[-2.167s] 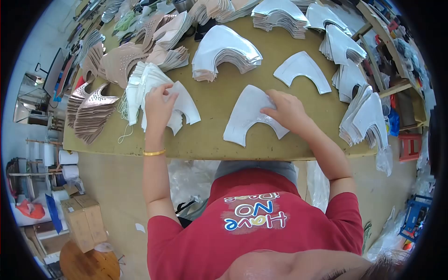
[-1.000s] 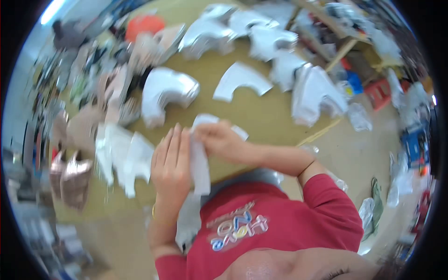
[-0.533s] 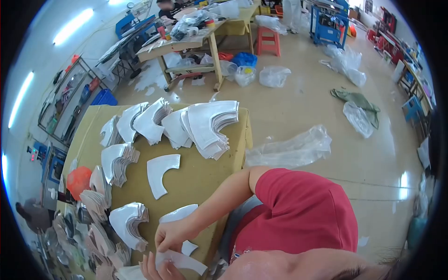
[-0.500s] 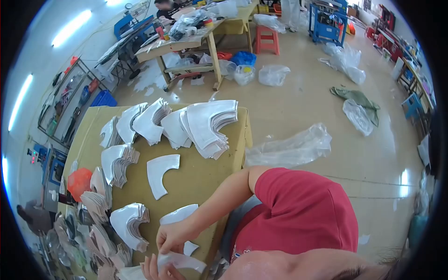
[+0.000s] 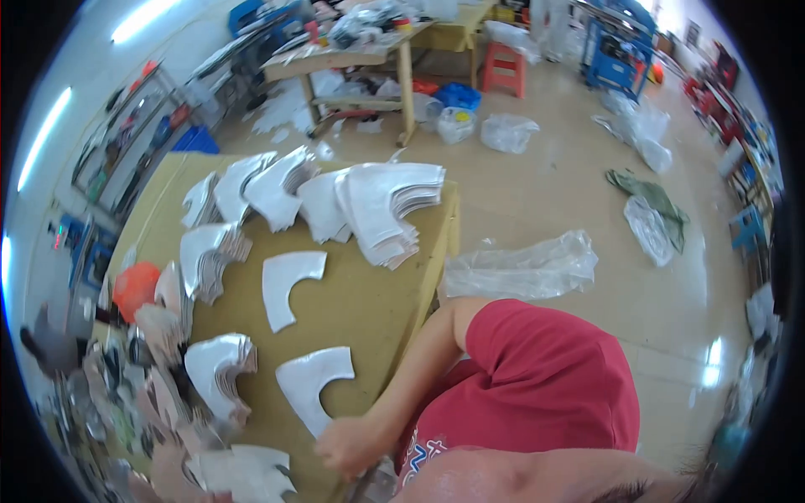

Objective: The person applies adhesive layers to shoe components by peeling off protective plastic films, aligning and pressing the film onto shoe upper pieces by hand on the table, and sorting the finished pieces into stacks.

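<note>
My right hand point(image 5: 356, 446) is at the table's near edge with its fingers curled in and slightly blurred. Whatever it may hold is hidden. Against its knuckles lies the end of a curved white cut piece point(image 5: 310, 386), flat on the table. My left hand is not visible. Farther up lies another single curved white piece point(image 5: 285, 289). At the bottom is a layered pile of white pieces point(image 5: 243, 471). To the left of the single pieces stand a lower stack point(image 5: 220, 373) and an upper stack point(image 5: 210, 260) of the same curved shape.
More stacks of curved pieces point(image 5: 390, 205) line the far end of the yellow-covered table point(image 5: 327, 314). An orange bundle point(image 5: 136, 291) and cluttered pieces sit along the left side. Clear plastic point(image 5: 524, 264) lies on the floor. A red stool point(image 5: 503, 71) stands beyond.
Both hands were together on a white piece at the bottom. My right hand has moved right, away from it, and my left hand has left the view. The camera view has shifted slightly.
</note>
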